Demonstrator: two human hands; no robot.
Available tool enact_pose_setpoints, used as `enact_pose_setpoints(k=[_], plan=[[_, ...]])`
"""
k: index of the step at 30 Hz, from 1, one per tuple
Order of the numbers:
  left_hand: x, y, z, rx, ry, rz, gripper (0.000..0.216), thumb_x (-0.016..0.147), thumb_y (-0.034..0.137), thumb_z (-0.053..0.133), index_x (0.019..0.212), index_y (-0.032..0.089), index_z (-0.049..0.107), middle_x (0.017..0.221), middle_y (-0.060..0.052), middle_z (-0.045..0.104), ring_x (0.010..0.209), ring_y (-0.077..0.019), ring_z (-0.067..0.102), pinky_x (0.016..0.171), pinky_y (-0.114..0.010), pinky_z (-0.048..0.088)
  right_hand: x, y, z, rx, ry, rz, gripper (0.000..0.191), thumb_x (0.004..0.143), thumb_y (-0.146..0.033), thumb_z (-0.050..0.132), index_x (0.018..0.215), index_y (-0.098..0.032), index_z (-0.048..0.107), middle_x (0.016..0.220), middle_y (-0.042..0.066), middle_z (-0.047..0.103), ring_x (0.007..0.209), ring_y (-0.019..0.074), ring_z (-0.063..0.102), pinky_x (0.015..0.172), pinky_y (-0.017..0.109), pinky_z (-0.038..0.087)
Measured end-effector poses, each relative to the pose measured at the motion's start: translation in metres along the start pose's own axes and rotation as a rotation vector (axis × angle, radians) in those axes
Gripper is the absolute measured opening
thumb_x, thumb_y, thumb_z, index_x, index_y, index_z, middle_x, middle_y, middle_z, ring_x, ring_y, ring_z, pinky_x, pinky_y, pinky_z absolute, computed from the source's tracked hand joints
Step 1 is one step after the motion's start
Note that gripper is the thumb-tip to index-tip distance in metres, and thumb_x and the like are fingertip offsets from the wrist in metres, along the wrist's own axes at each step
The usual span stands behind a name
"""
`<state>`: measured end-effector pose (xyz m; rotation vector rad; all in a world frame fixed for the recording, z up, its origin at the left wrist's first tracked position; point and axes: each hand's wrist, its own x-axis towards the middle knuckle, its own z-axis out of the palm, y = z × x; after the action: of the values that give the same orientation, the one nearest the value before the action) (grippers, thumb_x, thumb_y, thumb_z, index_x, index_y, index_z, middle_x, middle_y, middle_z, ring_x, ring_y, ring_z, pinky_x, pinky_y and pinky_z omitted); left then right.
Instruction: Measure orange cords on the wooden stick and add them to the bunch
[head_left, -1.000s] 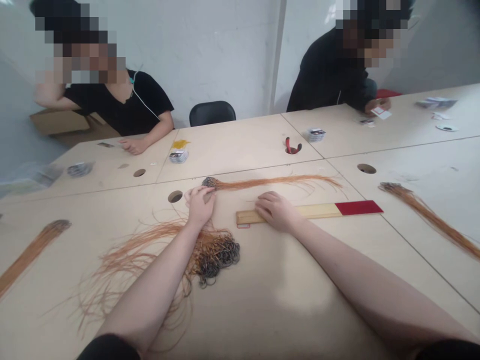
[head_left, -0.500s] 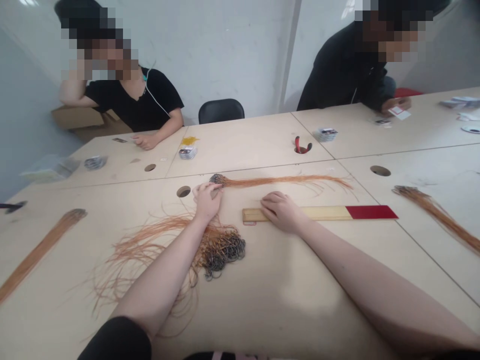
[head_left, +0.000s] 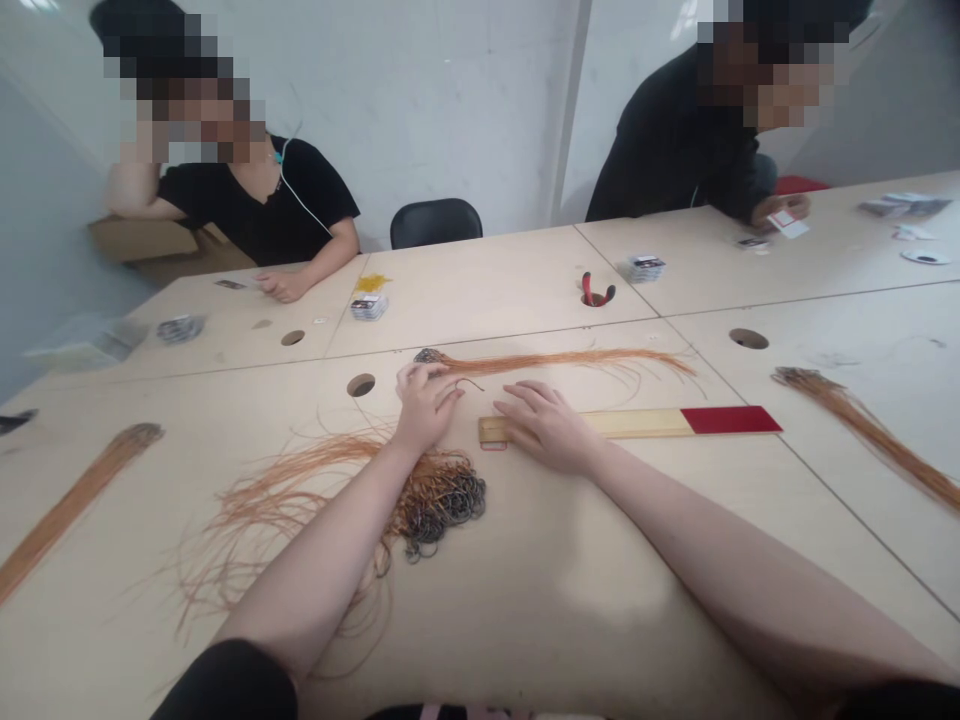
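Observation:
My left hand (head_left: 426,408) is at the dark end of a long bundle of orange strands (head_left: 562,358), its thumb spread away from the bent fingers. A short curved strand (head_left: 471,384) shows beside its fingertips; I cannot tell whether the hand touches it. My right hand (head_left: 546,425) is open, fingers spread over the left part of a flat wooden strip (head_left: 645,424) with a red end. Below my left hand lies a loose pile of orange strands with dark curled ends (head_left: 446,505), partly hidden by my left forearm.
More strand bundles lie at the left (head_left: 75,510) and right (head_left: 862,430). Red-handled pliers (head_left: 598,290) stand in a table hole. Small stacked packs (head_left: 369,306) and a yellow heap (head_left: 371,283) are farther back. Two people sit across the table, a black chair (head_left: 436,222) between them.
My left thumb has spread away from the fingers, and the short curved strand now shows beside them. My right hand has shifted slightly left along the strip, its fingers more stretched. The view has shifted a little.

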<state>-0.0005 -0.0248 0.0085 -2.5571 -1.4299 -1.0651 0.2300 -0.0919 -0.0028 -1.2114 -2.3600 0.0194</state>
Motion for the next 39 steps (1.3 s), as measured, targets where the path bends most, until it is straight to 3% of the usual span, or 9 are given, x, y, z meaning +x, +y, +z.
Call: enact_pose_setpoints(k=[6, 13, 21, 26, 32, 39], plan=[[0.0, 0.004, -0.001, -0.028, 0.025, 0.058, 0.024, 0.082, 0.039, 0.056, 0.098, 0.028, 0.069, 0.107, -0.005, 0.058, 0.109, -0.0227, 0.038, 0.101, -0.04, 0.028, 0.0, 0.001, 0.0, 0.07, 0.011, -0.006, 0.027, 0.091, -0.023, 0.04, 0.11, -0.019, 0.059, 0.117, 0.007, 0.059, 0.119, 0.0229, 0.041, 0.095, 0.042, 0.036], [0.0, 0.004, -0.002, -0.019, -0.017, 0.044, 0.024, 0.08, 0.039, 0.058, 0.098, 0.03, 0.069, 0.109, -0.005, 0.058, 0.111, -0.0237, 0.037, 0.101, -0.041, 0.028, 0.0, -0.006, 0.0, 0.067, 0.019, -0.106, 0.023, 0.089, -0.023, 0.042, 0.105, -0.02, 0.06, 0.124, 0.007, 0.054, 0.124, 0.0237, 0.037, 0.094, 0.041, 0.037], [0.002, -0.005, -0.001, -0.011, 0.081, -0.105, 0.017, 0.083, 0.033, 0.055, 0.081, 0.025, 0.069, 0.105, -0.006, 0.059, 0.109, -0.0236, 0.041, 0.1, -0.044, 0.028, -0.001, 0.022, 0.0, -0.009, 0.188, 0.138, 0.026, 0.088, -0.019, 0.04, 0.095, -0.017, 0.065, 0.103, 0.01, 0.064, 0.114, 0.0256, 0.045, 0.089, 0.043, 0.038], [0.001, -0.007, 0.001, -0.019, 0.066, -0.048, 0.015, 0.081, 0.033, 0.057, 0.083, 0.025, 0.069, 0.103, -0.005, 0.058, 0.108, -0.0226, 0.04, 0.1, -0.043, 0.028, -0.003, 0.028, 0.003, 0.012, 0.206, 0.122, 0.028, 0.087, -0.02, 0.042, 0.106, -0.015, 0.062, 0.111, 0.009, 0.061, 0.113, 0.026, 0.044, 0.09, 0.044, 0.039], [-0.001, 0.002, 0.0, -0.019, -0.105, 0.04, 0.017, 0.081, 0.036, 0.056, 0.086, 0.027, 0.07, 0.108, -0.005, 0.058, 0.111, -0.0241, 0.037, 0.1, -0.044, 0.027, -0.001, 0.008, 0.003, 0.003, 0.181, 0.007, 0.04, 0.086, -0.02, 0.041, 0.125, -0.017, 0.049, 0.129, 0.008, 0.051, 0.12, 0.0255, 0.038, 0.094, 0.044, 0.037], [-0.003, 0.011, -0.004, -0.103, -0.159, 0.23, 0.027, 0.073, 0.041, 0.065, 0.096, 0.027, 0.069, 0.109, -0.006, 0.057, 0.11, -0.0246, 0.036, 0.101, -0.044, 0.029, -0.001, -0.005, -0.006, -0.04, 0.18, -0.057, 0.052, 0.087, -0.019, 0.038, 0.139, -0.017, 0.032, 0.139, 0.007, 0.04, 0.124, 0.0264, 0.033, 0.1, 0.045, 0.033]])
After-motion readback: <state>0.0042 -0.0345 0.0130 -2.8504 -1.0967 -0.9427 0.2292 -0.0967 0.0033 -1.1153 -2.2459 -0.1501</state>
